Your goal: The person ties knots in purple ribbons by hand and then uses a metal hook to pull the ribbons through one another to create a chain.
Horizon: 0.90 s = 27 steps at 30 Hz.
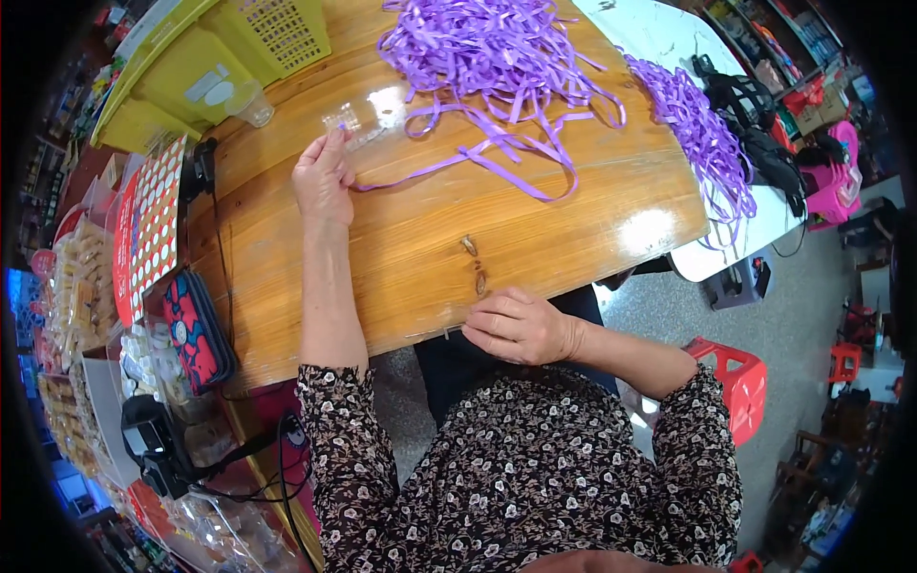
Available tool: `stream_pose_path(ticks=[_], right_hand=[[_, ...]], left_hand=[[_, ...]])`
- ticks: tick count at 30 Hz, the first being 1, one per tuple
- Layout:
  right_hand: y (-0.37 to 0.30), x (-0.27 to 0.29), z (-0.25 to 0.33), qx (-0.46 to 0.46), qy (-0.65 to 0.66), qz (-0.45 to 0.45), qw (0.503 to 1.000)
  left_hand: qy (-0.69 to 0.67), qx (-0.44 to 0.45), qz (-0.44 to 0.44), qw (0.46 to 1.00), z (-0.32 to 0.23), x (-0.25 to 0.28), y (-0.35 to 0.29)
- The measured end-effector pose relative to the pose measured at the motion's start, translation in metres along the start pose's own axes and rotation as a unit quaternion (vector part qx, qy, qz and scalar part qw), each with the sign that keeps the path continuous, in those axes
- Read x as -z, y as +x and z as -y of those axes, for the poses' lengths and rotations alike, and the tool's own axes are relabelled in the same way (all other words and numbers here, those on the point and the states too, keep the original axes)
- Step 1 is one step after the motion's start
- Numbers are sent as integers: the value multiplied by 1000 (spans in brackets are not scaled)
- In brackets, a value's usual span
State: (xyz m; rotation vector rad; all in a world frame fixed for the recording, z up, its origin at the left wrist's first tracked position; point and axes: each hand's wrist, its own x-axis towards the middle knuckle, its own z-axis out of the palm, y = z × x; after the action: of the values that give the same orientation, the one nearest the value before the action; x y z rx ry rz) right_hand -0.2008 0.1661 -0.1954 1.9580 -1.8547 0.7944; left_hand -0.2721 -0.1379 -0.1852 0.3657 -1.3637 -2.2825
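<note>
My left hand [323, 177] rests flat on the wooden table [535, 239] and pinches the end of a purple ribbon strip [449, 164] beside a clear plastic piece [358, 124]. The strip runs right toward a big tangled pile of purple ribbon [487, 48] at the table's far side. At the table's near edge my right hand [516, 327] has its fingers curled over a thin dark pin-like object [449, 332]; what the object is I cannot tell.
A second ribbon heap [693, 124] lies on a white table [659, 29] to the right with black items [755, 124]. Yellow baskets [229, 48] and a clear cup [253, 105] stand far left. A red pouch [196, 329], snack packs and a red stool [740, 377] flank me.
</note>
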Motion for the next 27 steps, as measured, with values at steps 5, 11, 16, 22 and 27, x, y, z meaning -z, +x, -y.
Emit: stream_pose_path(ticks=[5, 11, 16, 22, 27], right_hand=[[0, -3, -3, 8, 9, -19, 1000], [-5, 2, -6, 0, 25, -14, 1000], [1, 7, -11, -54, 53, -11, 997], [33, 36, -56, -268, 55, -157, 949], [80, 41, -115, -228, 50, -183, 955]], left_hand=[[27, -4, -4, 1000, -5, 8, -1], [37, -11, -1, 999, 1, 2, -1], [99, -14, 7, 995, -2, -2, -8], [108, -44, 96, 989, 6, -24, -21], [80, -44, 94, 991, 4, -23, -22]])
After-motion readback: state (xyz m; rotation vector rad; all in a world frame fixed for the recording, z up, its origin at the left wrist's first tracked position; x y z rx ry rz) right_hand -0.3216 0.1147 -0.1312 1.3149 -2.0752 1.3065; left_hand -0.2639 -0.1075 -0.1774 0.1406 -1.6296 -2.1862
